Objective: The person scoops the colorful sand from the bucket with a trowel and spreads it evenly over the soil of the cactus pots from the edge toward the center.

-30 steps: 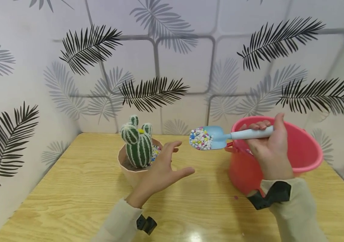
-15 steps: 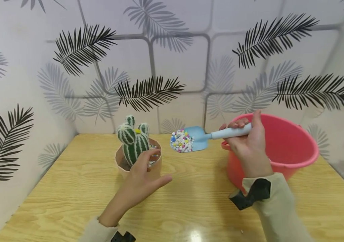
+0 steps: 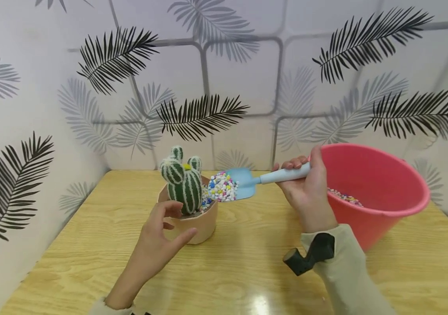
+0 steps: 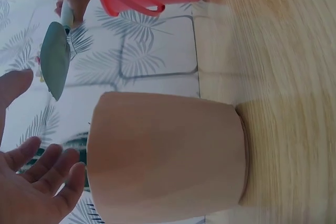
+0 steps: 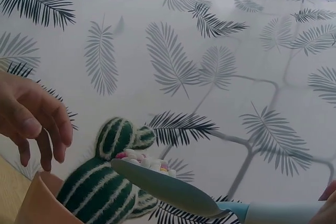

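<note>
My right hand (image 3: 306, 194) grips the pale handle of a small blue shovel (image 3: 243, 181). White and coloured pebbles (image 3: 222, 187) are heaped on its blade, whose tip hangs over the right rim of a peach flower pot (image 3: 196, 227). A green cactus (image 3: 184, 188) with white fuzzy stripes stands in the pot, with more pebbles beside it. At the pot's left front, my left hand (image 3: 155, 236) has its fingers loosely bent and its thumb apart, holding nothing. The left wrist view shows those fingers (image 4: 47, 169) near the pot's rim.
A red bucket (image 3: 381, 175) with pebbles inside stands at the right, behind the right forearm. The wooden table (image 3: 224, 275) runs up to a leaf-patterned wall (image 3: 243, 78).
The right hand has carried the loaded shovel left, from beside the bucket to the pot's rim. My left hand has drawn back from the pot's right front to its left front.
</note>
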`<state>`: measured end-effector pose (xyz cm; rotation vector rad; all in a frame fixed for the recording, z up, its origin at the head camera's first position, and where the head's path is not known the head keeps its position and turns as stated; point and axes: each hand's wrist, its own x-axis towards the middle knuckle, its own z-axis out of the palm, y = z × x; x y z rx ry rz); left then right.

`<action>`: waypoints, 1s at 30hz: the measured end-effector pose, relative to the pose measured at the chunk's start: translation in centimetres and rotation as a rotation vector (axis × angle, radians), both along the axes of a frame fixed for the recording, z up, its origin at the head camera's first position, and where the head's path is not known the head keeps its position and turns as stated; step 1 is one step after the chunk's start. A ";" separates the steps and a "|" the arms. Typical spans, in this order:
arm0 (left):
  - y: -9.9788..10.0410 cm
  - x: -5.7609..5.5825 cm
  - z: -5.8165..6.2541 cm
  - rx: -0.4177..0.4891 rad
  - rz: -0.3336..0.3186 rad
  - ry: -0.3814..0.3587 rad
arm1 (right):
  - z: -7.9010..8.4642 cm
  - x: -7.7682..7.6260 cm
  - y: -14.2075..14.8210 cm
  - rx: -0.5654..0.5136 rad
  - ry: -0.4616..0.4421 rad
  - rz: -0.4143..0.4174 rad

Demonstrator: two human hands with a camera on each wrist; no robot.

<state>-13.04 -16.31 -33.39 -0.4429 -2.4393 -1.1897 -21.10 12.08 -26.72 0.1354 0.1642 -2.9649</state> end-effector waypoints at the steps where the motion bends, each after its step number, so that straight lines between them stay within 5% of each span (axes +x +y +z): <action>1: -0.2 -0.1 0.0 0.013 0.015 0.002 | 0.0 0.0 -0.2 0.005 0.003 -0.004; 14: -3.0 -3.0 -2.3 0.137 0.095 0.109 | -1.6 -0.3 -1.7 0.042 -0.085 -0.050; 19: -3.8 -4.3 -2.8 0.207 0.086 -0.006 | -2.4 -0.7 -2.2 0.075 -0.097 -0.088; 24: -4.0 -5.7 -3.2 0.263 0.016 -0.141 | -3.0 -0.9 -2.4 0.082 -0.102 -0.097; 30: -4.5 -6.6 -3.7 0.265 -0.074 -0.212 | -3.7 -1.1 -3.0 0.085 -0.104 -0.096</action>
